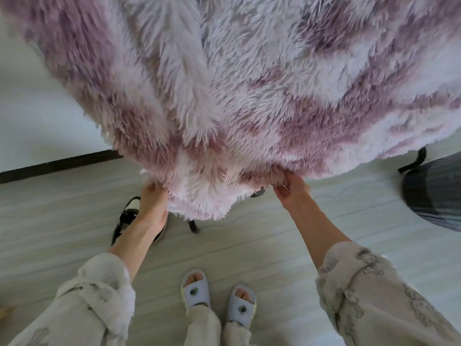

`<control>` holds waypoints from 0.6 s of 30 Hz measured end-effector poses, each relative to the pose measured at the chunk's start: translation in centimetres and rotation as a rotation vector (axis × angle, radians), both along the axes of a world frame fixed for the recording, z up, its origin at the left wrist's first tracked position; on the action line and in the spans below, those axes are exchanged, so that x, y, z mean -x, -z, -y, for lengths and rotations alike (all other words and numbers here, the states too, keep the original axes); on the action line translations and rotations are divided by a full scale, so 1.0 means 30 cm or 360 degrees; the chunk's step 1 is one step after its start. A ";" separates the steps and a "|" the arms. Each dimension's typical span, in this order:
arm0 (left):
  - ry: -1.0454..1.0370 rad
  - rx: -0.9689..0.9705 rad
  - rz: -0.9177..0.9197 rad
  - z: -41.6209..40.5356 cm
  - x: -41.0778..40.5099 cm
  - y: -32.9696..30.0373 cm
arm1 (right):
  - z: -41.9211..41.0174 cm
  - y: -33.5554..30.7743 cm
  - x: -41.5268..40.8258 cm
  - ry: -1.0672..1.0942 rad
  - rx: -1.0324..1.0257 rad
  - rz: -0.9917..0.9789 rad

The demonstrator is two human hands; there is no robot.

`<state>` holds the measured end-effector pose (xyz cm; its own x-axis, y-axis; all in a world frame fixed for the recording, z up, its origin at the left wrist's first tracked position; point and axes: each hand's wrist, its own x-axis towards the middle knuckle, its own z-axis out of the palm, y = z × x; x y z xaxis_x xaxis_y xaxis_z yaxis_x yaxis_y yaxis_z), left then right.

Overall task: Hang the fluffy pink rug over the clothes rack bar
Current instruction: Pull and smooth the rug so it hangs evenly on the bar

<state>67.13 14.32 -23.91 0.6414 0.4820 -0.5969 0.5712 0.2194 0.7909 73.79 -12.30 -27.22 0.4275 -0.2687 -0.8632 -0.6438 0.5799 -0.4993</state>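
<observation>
Pink-and-white shag, long pile: the fluffy rug (224,96) hangs in front of me, filling the upper view, its lower edge gathered between my two hands; what it hangs from I cannot see. My left hand (153,203) grips the hem, fingers curled into the pile; my right hand (291,191) pinches the edge, well apart from the left. Behind the left hand, a black-and-white sneaker (124,216) on pale wood-grain floor (249,245); below both hands, my pale slippers (217,300); far to the right hand's outer side, dark plaid fabric (434,191).
</observation>
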 end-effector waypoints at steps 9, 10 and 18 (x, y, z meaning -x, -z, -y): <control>-0.0101 -0.0144 -0.0174 -0.115 0.025 0.074 | 0.230 0.025 -0.020 -0.0094 0.0465 0.0149; -0.0091 -0.0145 -0.0168 -0.123 0.038 0.079 | 0.239 0.047 0.003 -0.0265 0.0473 0.0175; -0.0164 -0.0249 -0.0125 -0.134 0.059 0.149 | 0.241 0.175 -0.011 0.0145 0.0290 -0.0086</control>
